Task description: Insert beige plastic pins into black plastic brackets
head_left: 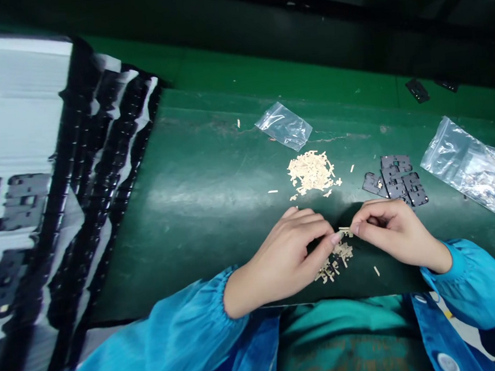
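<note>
My left hand [285, 251] and my right hand [392, 227] meet fingertip to fingertip over the green work surface [213, 188]. Both pinch a small tan strip [345, 230] between them. Under the fingertips lies a small heap of tan pieces [336, 258]. A larger pile of the same tan pieces [312, 172] lies farther out. Several dark flat plastic parts [397, 181] lie just beyond my right hand.
A small clear bag [284, 125] lies behind the larger pile. A bigger clear bag [475, 165] lies at the right. Stacked black trays [100, 181] and a white tray with dark parts [10, 200] stand at the left. More dark parts [418, 90] sit at the far right.
</note>
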Action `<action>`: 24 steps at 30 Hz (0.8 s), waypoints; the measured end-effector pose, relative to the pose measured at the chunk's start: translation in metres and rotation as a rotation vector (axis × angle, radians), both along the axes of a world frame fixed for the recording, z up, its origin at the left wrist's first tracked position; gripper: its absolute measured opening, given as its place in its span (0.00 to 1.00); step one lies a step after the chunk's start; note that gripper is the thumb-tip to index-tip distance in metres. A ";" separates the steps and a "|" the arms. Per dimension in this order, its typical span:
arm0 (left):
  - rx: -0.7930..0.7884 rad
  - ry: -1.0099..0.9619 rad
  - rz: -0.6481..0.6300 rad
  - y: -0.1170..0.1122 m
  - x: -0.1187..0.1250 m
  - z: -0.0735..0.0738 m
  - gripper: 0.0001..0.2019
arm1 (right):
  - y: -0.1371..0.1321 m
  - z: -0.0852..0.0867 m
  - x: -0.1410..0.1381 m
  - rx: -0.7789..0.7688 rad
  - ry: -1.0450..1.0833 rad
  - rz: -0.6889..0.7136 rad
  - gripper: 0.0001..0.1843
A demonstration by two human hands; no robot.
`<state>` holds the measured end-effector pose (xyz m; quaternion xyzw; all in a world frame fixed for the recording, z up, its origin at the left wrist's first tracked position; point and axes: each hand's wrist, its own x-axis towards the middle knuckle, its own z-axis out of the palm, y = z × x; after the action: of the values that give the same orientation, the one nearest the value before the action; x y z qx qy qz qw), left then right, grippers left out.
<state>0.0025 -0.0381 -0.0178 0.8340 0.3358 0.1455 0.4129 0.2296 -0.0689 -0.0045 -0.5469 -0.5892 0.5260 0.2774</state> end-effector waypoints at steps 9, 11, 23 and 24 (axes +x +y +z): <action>-0.089 -0.047 0.067 0.006 0.000 0.004 0.12 | 0.012 0.003 0.003 -0.236 0.126 0.017 0.09; -0.246 -0.143 0.100 0.012 0.002 0.011 0.09 | 0.012 0.003 0.002 -0.196 0.117 0.027 0.09; -0.031 -0.007 0.044 0.014 0.000 0.004 0.08 | 0.020 0.004 0.003 -0.216 0.115 0.019 0.07; -0.106 -0.035 0.048 0.017 0.000 0.007 0.09 | 0.022 0.006 0.002 -0.217 0.127 0.032 0.06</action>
<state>0.0029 -0.0213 -0.0110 0.7999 0.3556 0.1521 0.4589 0.2314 -0.0470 0.0017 -0.5300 -0.5188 0.6245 0.2451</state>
